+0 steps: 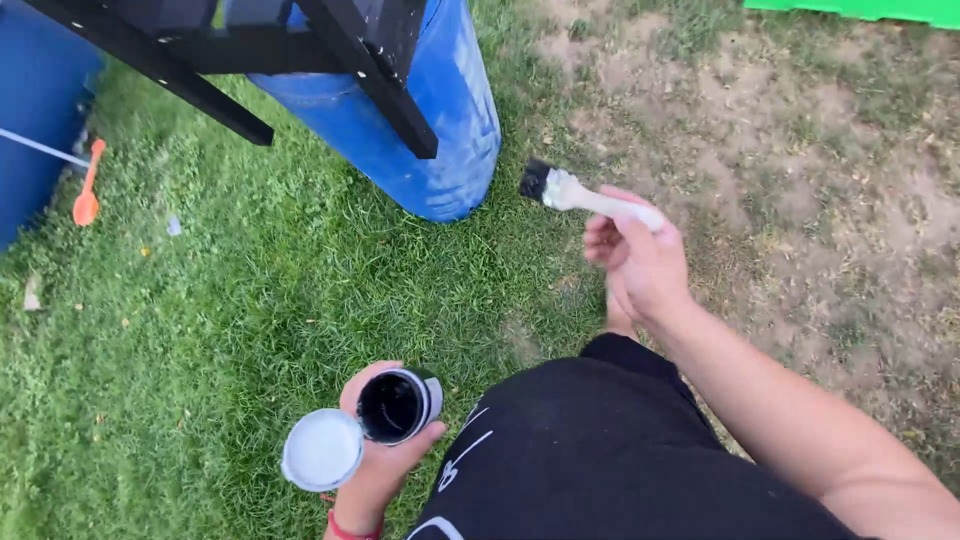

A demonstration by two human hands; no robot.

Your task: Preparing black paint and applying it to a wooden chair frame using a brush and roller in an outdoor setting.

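Paintbrush (585, 197), pale-handled with black-tipped bristles, sits in the right hand (640, 262), which is clenched around the handle's end; the bristles point up and to the left, toward the blue barrel (440, 120). The right forearm comes in from the lower right corner, wrist bent so the brush is held above the grass (200, 300) without touching anything. The left hand (378, 465), low in the view, grasps a small paint can (395, 405), open and tilted toward the camera so its black inside shows. The can's round white lid (322, 450) is held in the same hand, just beside the can on its left. A red band circles that wrist. The brush is well apart from the can, up and to the right of it. Between the hands lies the person's knee in black shorts (600, 450). Black painted wooden slats (370, 70) rest across the barrel at the top edge. An orange tool (88, 190) lies on the grass at the left; bare dirt (800, 150) spreads to the right.
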